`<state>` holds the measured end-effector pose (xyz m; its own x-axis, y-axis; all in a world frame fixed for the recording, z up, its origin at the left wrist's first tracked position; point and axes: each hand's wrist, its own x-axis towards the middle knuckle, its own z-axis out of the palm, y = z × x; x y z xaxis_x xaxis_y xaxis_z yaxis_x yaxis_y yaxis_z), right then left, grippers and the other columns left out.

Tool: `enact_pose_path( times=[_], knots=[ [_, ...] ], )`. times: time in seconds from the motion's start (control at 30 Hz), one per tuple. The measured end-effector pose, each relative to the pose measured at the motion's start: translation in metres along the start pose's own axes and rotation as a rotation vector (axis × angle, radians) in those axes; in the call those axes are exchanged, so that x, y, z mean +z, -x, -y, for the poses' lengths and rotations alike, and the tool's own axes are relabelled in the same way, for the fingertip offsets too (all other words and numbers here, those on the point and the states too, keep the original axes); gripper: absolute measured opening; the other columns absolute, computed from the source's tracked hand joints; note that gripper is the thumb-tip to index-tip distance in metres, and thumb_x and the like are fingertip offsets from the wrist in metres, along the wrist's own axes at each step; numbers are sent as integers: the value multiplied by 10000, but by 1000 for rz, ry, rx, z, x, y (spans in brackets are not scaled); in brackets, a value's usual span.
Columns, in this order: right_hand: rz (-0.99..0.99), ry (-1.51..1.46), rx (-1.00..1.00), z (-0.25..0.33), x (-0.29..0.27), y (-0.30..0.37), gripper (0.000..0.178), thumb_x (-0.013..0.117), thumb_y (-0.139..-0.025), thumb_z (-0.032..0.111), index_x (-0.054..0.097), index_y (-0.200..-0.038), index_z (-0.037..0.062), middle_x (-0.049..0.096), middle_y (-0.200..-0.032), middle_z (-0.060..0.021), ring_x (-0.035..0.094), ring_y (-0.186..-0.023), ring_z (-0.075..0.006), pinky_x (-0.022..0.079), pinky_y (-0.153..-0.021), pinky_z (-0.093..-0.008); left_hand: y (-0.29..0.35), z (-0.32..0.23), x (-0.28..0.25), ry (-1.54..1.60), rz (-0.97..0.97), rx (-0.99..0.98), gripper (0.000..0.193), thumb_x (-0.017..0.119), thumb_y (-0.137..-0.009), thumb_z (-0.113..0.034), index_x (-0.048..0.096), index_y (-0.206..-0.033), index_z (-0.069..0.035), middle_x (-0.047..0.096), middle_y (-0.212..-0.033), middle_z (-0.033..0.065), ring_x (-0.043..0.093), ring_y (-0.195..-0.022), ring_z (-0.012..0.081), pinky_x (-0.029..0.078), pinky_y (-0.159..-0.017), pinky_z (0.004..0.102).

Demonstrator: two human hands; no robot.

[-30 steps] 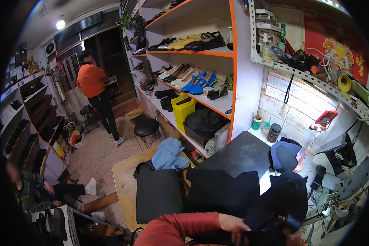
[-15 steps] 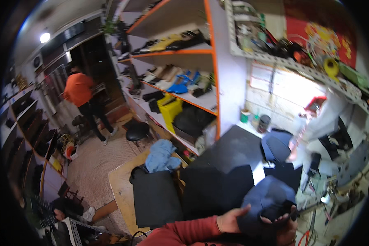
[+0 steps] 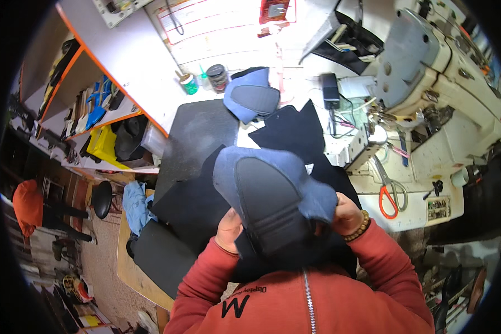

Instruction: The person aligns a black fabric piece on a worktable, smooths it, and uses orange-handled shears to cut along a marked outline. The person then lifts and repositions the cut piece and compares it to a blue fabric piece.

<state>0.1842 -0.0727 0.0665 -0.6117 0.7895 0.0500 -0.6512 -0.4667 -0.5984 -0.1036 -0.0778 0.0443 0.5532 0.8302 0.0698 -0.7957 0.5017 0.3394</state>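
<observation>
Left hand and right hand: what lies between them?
In the head view, a shaped blue-and-black piece lies between them, with the left hand at one edge and the right hand at the other.

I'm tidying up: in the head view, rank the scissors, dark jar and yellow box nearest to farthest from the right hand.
From the right hand:
1. Scissors, to its right.
2. Dark jar, ahead and left.
3. Yellow box, far left.

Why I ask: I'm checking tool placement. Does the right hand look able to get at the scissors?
Probably yes: the scissors lie uncovered near the right hand, which would likely need to release the blue-black piece.
</observation>
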Motion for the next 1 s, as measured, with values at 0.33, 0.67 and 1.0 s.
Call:
enact_pose_path(
  times=[0.33, 0.67, 1.0],
  knots=[
    [-72, 1734, -376, -18, 77, -34, 312, 636, -773, 67, 673, -1076, 1, 578, -1185, -214, 630, -990, -347, 544, -832, -374, 13, 30, 33, -560, -197, 165, 750, 603, -981, -428, 289, -1553, -58, 395, -1535, 119, 405, -1408, 250, 319, -1158, 388],
    [-124, 1732, -292, -62, -3, 22, 579, 752, -849, 402, 612, -1264, 23, 509, -1414, -234, 518, -1276, -388, 418, -1080, -452, 19, -22, -19, -355, -252, 264, 192, 496, -1044, -130, 571, -1202, -51, 688, -1104, 58, 684, -936, 188, 556, -834, 337],
    [-583, 344, -36, -31, -41, 12, 903, 762, -877, 114, 177, -1556, 3, 524, -1389, -197, 557, -1224, -252, 457, -1031, -377, -50, -12, -49, -553, -180, 48, 199, 574, -979, -56, 640, -1162, -15, 672, -1186, 152, 622, -1142, 258, 442, -1062, 379]
  ],
)
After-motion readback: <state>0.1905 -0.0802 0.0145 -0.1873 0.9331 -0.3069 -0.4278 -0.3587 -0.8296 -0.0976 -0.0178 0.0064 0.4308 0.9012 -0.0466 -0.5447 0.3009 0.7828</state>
